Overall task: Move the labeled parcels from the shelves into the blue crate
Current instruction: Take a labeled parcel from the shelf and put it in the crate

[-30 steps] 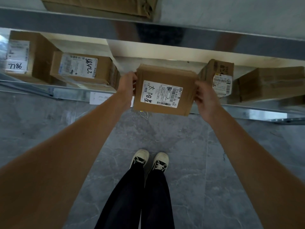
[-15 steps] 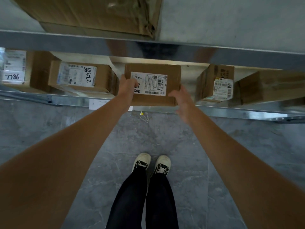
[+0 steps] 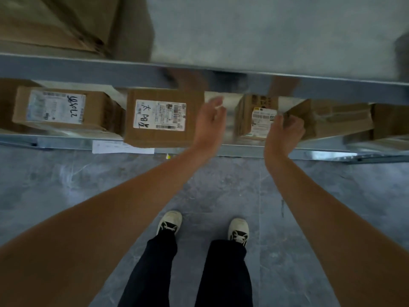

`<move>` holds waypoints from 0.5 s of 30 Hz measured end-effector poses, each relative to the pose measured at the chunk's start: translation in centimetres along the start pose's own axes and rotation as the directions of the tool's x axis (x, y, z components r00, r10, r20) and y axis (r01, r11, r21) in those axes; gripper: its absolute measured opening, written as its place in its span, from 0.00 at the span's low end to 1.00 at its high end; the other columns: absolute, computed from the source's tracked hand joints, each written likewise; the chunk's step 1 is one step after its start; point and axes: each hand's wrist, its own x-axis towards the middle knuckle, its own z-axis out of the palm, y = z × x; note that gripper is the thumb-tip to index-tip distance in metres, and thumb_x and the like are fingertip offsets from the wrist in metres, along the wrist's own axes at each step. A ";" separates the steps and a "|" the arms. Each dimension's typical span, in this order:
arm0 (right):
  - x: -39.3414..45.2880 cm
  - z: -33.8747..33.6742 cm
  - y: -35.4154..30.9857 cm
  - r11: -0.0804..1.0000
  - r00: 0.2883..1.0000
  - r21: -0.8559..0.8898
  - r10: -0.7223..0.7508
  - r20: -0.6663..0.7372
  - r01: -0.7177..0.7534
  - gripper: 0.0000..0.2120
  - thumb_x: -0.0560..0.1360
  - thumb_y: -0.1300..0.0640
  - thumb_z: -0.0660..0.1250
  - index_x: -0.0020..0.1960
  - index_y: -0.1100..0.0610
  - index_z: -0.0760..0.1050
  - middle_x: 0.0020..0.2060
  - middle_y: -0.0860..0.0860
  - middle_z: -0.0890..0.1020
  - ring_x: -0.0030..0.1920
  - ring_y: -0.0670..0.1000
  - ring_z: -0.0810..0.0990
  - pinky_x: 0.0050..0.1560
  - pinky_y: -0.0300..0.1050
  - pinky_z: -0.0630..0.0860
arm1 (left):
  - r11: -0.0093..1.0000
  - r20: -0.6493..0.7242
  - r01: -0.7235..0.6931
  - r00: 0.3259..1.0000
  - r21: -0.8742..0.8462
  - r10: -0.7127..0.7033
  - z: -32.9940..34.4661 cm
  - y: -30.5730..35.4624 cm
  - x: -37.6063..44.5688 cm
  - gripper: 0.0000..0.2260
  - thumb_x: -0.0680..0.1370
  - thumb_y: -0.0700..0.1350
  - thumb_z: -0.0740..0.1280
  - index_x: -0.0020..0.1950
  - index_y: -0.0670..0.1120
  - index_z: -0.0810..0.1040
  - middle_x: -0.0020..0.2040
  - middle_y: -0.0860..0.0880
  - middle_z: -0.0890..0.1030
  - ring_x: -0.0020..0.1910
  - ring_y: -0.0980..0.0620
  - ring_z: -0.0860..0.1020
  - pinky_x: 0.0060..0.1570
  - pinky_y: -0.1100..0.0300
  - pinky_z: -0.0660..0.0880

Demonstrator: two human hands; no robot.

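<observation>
Four brown cardboard parcels stand in a row on the grey metal shelf [image 3: 243, 149]. The middle labelled parcel [image 3: 163, 118] lies flat, its label facing up, its long axis along the shelf edge. A second ago both hands held it in front of the shelf; now it rests there. The left hand [image 3: 209, 125] is spread wide, empty. The right hand [image 3: 284, 131] touches the small labelled box [image 3: 254, 116], fingers loosely curled.

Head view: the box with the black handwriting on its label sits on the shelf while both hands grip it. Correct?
Not quite. The head view shows the box on the shelf, but neither hand grips it: the left hand is open beside it, and the right hand is by a smaller box.
</observation>
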 end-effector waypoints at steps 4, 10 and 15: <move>4.2 -1.0 2.6 0.973 0.909 0.026 0.204 0.363 -0.229 0.18 0.82 0.49 0.53 0.61 0.59 0.74 0.49 0.51 0.80 0.47 0.49 0.80 0.42 0.40 0.74 | 0.950 0.163 0.277 0.954 -0.146 -0.253 5.9 0.7 -0.1 0.17 0.85 0.46 0.48 0.69 0.43 0.69 0.73 0.44 0.65 0.67 0.51 0.67 0.65 0.61 0.62; 5.4 -1.9 5.0 0.969 0.729 0.042 0.153 0.667 -0.242 0.17 0.82 0.49 0.50 0.58 0.54 0.75 0.50 0.47 0.81 0.47 0.38 0.77 0.43 0.34 0.69 | 0.937 0.065 0.265 0.964 -0.225 -0.257 12.2 -3.1 1.2 0.19 0.85 0.44 0.48 0.67 0.37 0.71 0.61 0.40 0.77 0.59 0.45 0.77 0.50 0.64 0.74; 3.8 -4.6 8.0 0.994 0.756 0.085 -0.008 0.655 -0.062 0.18 0.81 0.50 0.52 0.65 0.55 0.72 0.57 0.49 0.79 0.55 0.46 0.77 0.56 0.39 0.73 | 0.972 -0.124 0.137 0.979 -0.191 -0.162 13.6 -6.2 -2.0 0.14 0.83 0.42 0.52 0.66 0.43 0.71 0.52 0.52 0.77 0.49 0.60 0.77 0.49 0.70 0.75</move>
